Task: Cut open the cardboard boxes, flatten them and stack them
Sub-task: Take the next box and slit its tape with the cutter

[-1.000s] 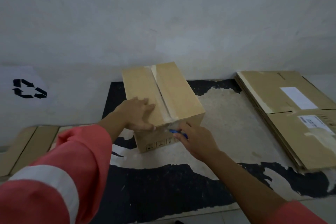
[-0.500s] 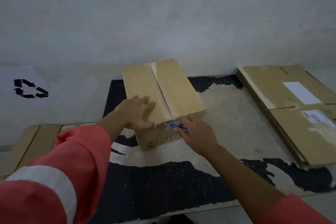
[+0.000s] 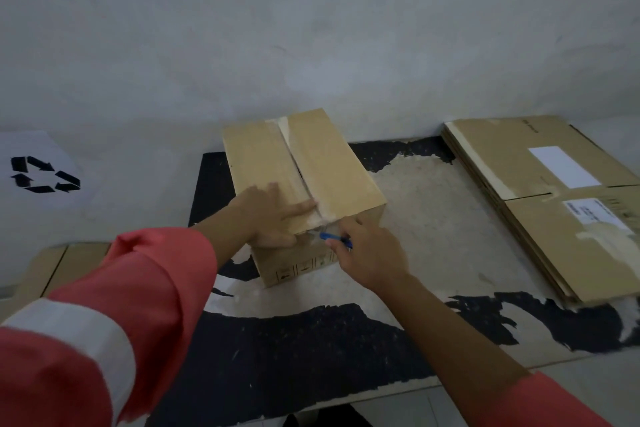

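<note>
In the head view, the cardboard box (image 3: 329,166) stands closed on the far part of the worn black mat (image 3: 311,350), toward the mat's left. Its long axis runs away from the person, leaning a little left. The tape seam (image 3: 298,163) follows that axis down the middle of the lid.

The left hand (image 3: 270,218) lies flat on the lid just left of the seam, its fingers straight and pressing and its fingertips touching the tape near the box's near end. The right hand (image 3: 370,256) is curled round a blue cutter (image 3: 332,238), whose tip meets the near top edge where the seam ends; the blade itself is too small to make out.

The whole seam therefore stretches away from the right hand's fingers. I judge the cut must travel outward along it, passing close by the left fingertips. A stack of flattened boxes (image 3: 554,204) lies at the mat's right edge.
</note>
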